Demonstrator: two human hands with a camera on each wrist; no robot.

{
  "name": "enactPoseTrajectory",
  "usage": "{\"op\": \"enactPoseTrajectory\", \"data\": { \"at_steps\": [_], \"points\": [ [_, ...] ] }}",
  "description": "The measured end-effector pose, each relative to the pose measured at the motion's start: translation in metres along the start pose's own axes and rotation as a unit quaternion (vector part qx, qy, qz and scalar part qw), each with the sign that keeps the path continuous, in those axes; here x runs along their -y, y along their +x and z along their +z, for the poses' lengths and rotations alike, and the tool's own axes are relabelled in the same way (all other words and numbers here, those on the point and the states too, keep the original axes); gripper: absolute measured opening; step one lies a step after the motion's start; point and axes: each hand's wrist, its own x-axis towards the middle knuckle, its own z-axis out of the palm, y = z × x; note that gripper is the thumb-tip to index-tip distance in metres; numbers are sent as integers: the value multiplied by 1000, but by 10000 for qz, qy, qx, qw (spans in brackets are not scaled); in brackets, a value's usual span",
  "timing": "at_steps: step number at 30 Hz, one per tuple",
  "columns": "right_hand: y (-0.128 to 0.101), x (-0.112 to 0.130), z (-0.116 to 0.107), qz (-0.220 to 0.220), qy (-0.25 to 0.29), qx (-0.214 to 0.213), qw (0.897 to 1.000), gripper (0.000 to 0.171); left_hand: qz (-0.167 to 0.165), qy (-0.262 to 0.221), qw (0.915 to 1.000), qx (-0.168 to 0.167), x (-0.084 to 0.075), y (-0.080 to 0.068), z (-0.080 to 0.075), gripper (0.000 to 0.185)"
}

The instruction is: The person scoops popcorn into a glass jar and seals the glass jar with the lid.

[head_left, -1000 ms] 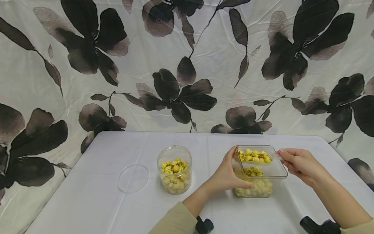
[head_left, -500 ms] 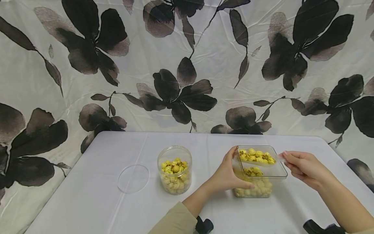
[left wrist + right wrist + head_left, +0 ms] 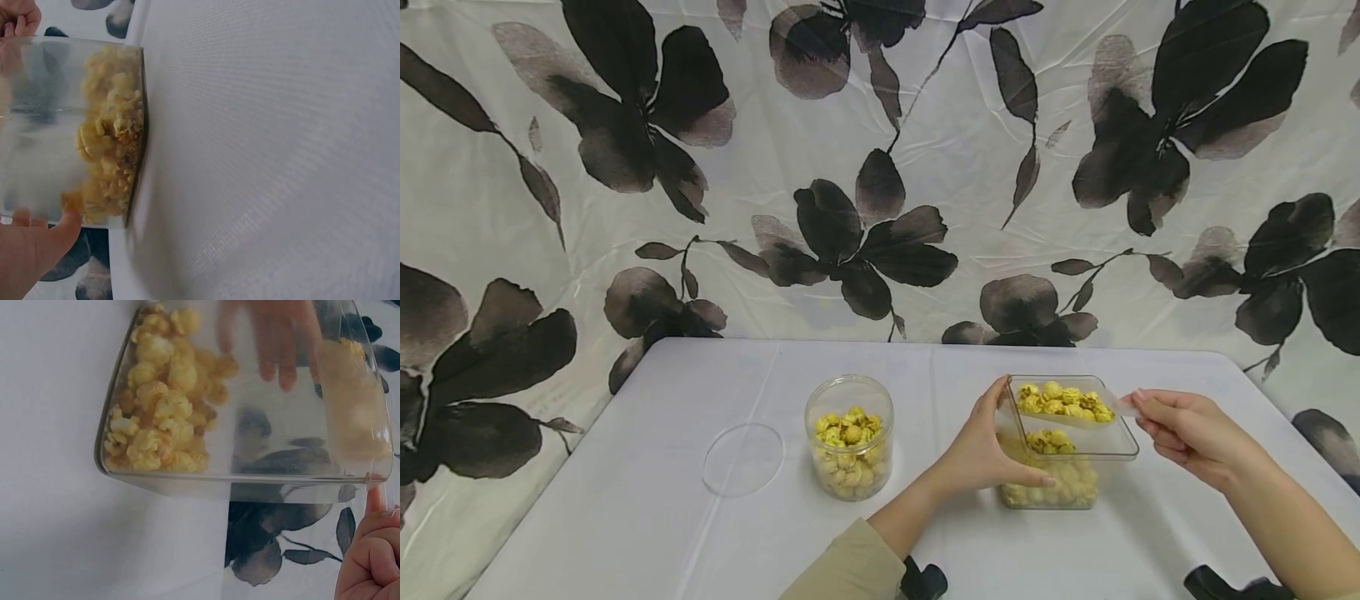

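A clear square-rimmed plastic container stands at the right of the table, with yellow popcorn across its bottom. My left hand grips its left side, thumb on the near face and fingers behind. At the container's mouth is a translucent scoop heaped with popcorn. My right hand pinches the scoop's handle just past the rim on the right. Through the clear wall in the right wrist view, the left hand's fingers show on the far side.
To the left stands a round clear jar, uncovered and part filled with popcorn. A thin clear disc, probably its lid, lies flat beside it on the white table. A floral cloth hangs behind the table.
My right hand has moved a little to the right and slightly down, drawing the popcorn-filled scoop with it. My left hand and the container have stayed in place.
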Motion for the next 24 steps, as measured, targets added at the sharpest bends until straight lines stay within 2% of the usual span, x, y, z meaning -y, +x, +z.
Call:
{"op": "enactPoseTrajectory", "data": {
  "at_steps": [24],
  "points": [
    [0,6,-6,-349,347,879,9949,34,81,-131,9999,35,3,-2,0,124]
  ]
}}
